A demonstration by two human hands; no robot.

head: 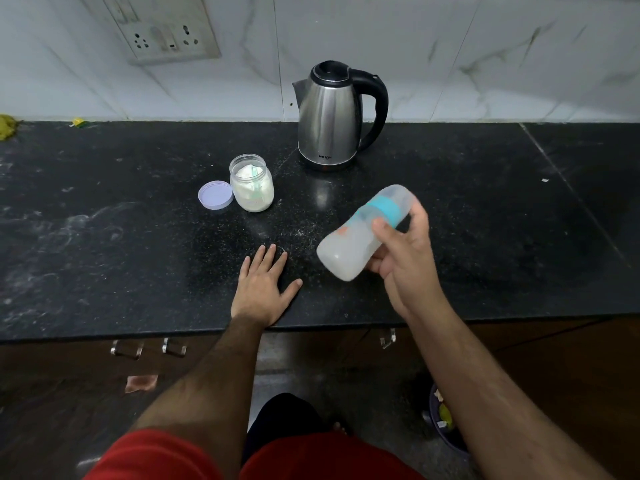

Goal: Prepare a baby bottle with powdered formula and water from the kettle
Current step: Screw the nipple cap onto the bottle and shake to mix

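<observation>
My right hand grips a baby bottle above the black counter. The bottle is tilted, its capped end with the blue ring up and to the right, its base down-left, and it holds a cloudy white liquid; it looks motion-blurred. My left hand rests flat on the counter with straight fingers, left of the bottle. An open clear jar of white powder with a scoop inside stands further back. Its lilac lid lies to its left. A steel kettle with a black handle stands at the back by the wall.
White powder is scattered on the counter between the jar and my left hand. A socket plate is on the tiled wall at the back left. Drawer handles sit below the counter edge. A bin stands on the floor at the right.
</observation>
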